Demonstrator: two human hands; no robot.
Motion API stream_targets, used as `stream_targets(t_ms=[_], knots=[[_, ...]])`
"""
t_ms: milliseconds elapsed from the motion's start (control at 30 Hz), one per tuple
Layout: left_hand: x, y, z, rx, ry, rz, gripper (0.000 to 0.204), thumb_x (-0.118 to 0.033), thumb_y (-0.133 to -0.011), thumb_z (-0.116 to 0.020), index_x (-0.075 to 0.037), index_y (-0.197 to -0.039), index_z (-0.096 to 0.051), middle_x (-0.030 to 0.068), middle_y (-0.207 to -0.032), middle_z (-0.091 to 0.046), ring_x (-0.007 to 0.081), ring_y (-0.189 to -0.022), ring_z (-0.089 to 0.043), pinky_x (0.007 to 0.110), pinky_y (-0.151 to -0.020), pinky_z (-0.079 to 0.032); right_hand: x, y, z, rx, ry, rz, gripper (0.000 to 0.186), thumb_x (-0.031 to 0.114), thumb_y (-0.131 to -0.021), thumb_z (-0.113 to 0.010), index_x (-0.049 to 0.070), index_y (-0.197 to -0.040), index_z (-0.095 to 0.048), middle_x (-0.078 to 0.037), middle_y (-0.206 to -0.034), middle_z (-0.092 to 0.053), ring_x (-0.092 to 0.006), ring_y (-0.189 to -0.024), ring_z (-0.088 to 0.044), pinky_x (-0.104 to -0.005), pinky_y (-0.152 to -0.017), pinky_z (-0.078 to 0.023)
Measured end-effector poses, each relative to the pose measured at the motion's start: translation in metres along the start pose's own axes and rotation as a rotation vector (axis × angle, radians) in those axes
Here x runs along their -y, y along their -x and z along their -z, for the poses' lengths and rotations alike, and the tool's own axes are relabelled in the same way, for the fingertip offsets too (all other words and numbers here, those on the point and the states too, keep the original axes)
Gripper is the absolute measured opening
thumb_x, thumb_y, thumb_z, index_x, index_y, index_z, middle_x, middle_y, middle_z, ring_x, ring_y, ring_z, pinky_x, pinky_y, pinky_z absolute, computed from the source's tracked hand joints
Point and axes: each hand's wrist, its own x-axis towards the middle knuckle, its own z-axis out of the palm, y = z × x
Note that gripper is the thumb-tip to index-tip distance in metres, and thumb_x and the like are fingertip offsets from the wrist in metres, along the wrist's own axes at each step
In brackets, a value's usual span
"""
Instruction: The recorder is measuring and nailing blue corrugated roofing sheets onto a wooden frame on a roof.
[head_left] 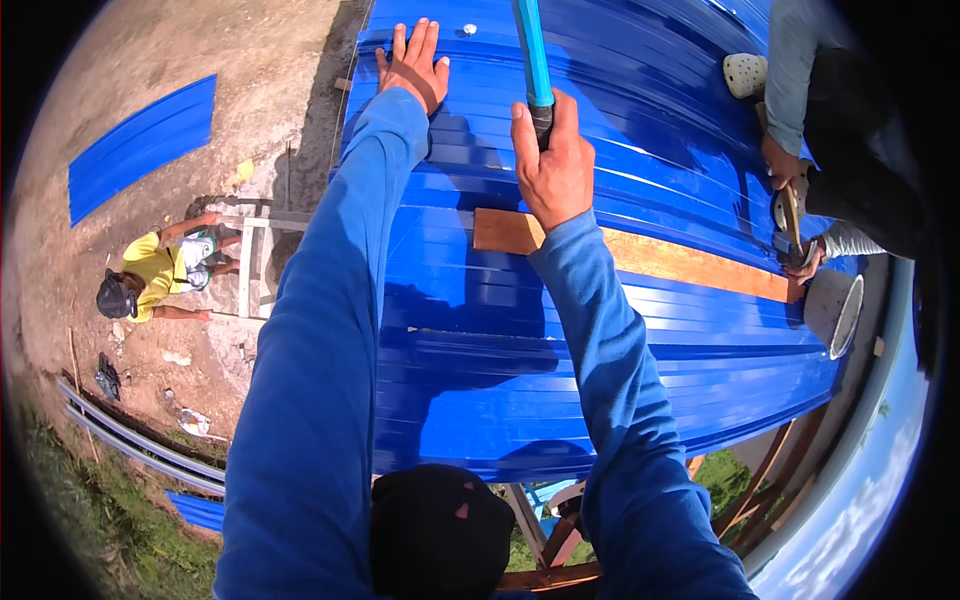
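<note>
My left hand lies flat on the blue ribbed metal sheet near its left edge, fingers outstretched. A small pale round spot shows on the sheet to the right of those fingers. Closed in my right hand is a tool with a teal shaft and black grip; its far end is cut off by the top of the picture. That hand is above a long wooden board, which lies across the sheet and is partly covered by my wrist.
At right, a co-worker's hand grips a hammer. Near it are a whitish bucket and a perforated clog. Below left, a person in yellow is beside a ladder. A dark rounded shape fills the bottom centre.
</note>
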Motion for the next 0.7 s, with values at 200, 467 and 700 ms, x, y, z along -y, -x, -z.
stream_targets(t_ms=[200, 467, 700], knots=[[-0.012, -0.002, 0.001, 0.056, 0.014, 0.029, 0.06, -0.034, -0.098, -0.045, -0.017, -0.152, -0.025, 0.0022, -0.161, -0.019, 0.0319, -0.149, -0.009, 0.061, -0.117, -0.015, -0.032, -0.026, -0.025, 0.246, 0.261, -0.151, 0.034, 0.035, -0.095, -0.057, 0.002, -0.102, -0.05, -0.028, -0.078, -0.066, -0.0505, -0.075, -0.063, -0.0574, -0.066, -0.049], [-0.019, -0.009, 0.01, 0.096, 0.048, 0.047, 0.061, -0.034, -0.098, -0.041, -0.021, -0.154, -0.021, -0.0008, -0.162, -0.015, 0.0297, -0.149, -0.009, 0.058, -0.119, -0.01, -0.038, -0.02, -0.013, 0.097, 0.2, -0.086, 0.031, 0.03, -0.094, -0.061, 0.002, -0.101, -0.051, -0.024, -0.075, -0.066, -0.0445, -0.071, -0.065, -0.05, -0.06, -0.05], [-0.006, -0.001, 0.004, 0.047, 0.034, 0.051, 0.059, -0.034, -0.099, -0.04, -0.02, -0.154, -0.022, 0.0001, -0.161, -0.017, 0.0299, -0.149, -0.009, 0.057, -0.119, -0.011, 0.003, -0.027, 0.008, 0.156, 0.137, -0.272, 0.035, 0.035, -0.094, -0.058, 0.001, -0.1, -0.053, -0.025, -0.076, -0.066, -0.0474, -0.073, -0.064, -0.0529, -0.065, -0.049]])
